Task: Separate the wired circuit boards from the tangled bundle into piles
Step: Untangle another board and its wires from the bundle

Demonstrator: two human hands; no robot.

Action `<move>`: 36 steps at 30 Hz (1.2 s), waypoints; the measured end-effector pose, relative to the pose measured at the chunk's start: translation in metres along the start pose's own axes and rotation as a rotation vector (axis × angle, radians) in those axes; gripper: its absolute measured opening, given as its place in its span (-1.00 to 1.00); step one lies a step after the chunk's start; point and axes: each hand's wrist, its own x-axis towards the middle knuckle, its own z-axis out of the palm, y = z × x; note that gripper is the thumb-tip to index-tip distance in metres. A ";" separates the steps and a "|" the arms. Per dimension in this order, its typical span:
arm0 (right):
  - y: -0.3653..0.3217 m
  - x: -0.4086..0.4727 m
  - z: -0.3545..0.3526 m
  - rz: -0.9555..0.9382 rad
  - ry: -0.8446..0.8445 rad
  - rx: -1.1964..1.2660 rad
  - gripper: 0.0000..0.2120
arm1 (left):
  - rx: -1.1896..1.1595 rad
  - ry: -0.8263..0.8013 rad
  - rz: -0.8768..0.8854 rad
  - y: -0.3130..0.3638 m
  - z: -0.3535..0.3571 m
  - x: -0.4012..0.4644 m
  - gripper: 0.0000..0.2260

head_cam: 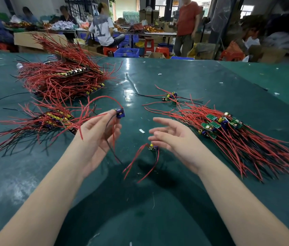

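nearest me, a loose wired board [153, 147] lies on the green table [175, 82], just under my right hand [173, 139], whose fingers are relaxed and hold nothing. at ten o'clock from it, my left hand [98, 134] pinches a small board [119, 113] with its red wires looping up. sorted piles lie at three o'clock [229, 132] and nine o'clock [51, 121], the tangled bundle [63, 77] at eleven.

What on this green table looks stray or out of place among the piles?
One wired board lies alone on the green table below the open right hand, apart from every pile. A few boards also sit loose beyond the right pile. Small white scraps dot the mat. The left hand holds another board.
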 end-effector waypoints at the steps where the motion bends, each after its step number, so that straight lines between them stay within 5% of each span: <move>1: -0.001 -0.001 0.003 -0.051 0.008 -0.039 -0.62 | 0.055 -0.012 0.006 -0.001 0.001 -0.001 -0.88; 10: -0.001 -0.012 0.020 -0.312 -0.078 -0.207 -0.47 | 0.443 -0.119 -0.017 -0.019 0.000 -0.002 -0.88; 24: 0.011 -0.005 0.027 -0.698 0.171 -0.520 -0.93 | 0.353 -0.028 -0.106 -0.023 0.006 -0.002 -0.86; 34: 0.009 -0.006 0.020 -0.808 0.155 -0.573 -0.80 | 0.271 -0.081 -0.025 -0.022 0.002 -0.002 -0.92; 36: 0.008 -0.006 0.019 -0.818 0.161 -0.561 -0.82 | 0.321 -0.107 0.033 -0.022 0.003 -0.004 -0.79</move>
